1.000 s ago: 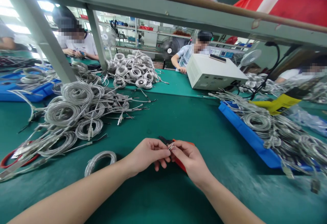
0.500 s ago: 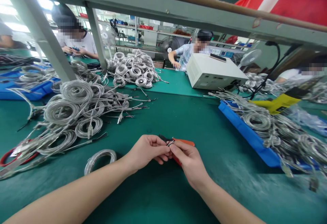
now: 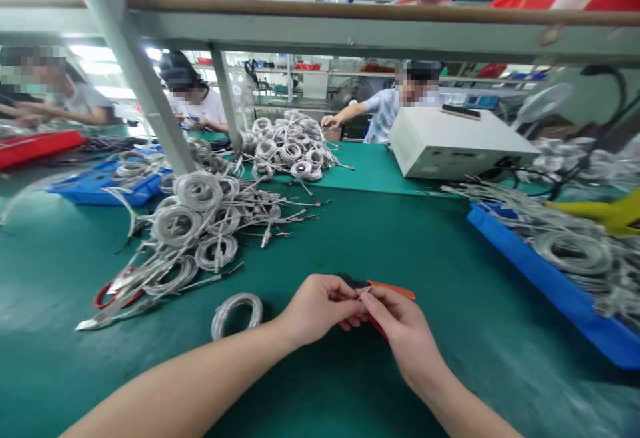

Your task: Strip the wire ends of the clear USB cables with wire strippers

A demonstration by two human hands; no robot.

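Observation:
My left hand [image 3: 323,308] and my right hand [image 3: 397,325] meet over the green bench, fingertips pinched together. Between them shows a short pale cable end [image 3: 365,293]; the rest of it is hidden by my fingers. Beneath and behind the fingers lies a cutting tool, likely pliers, with red-orange handles [image 3: 399,290] and a dark head partly covered by my left hand. One coiled clear cable [image 3: 219,321] rests on the bench beside my left forearm.
To the left, cable coils [image 3: 176,225] are heaped by a shelf post [image 3: 145,71]; another pile [image 3: 290,151] sits behind. A blue tray [image 3: 545,285] of cables stands right, near a grey-white box [image 3: 460,148]. A shelf beam [image 3: 350,28] crosses above. Several people work beyond.
The view has swung left, so the bench contents appear farther right. Both my hands keep their pinch on the cable end. A person across the bench has stretched an arm toward the back pile.

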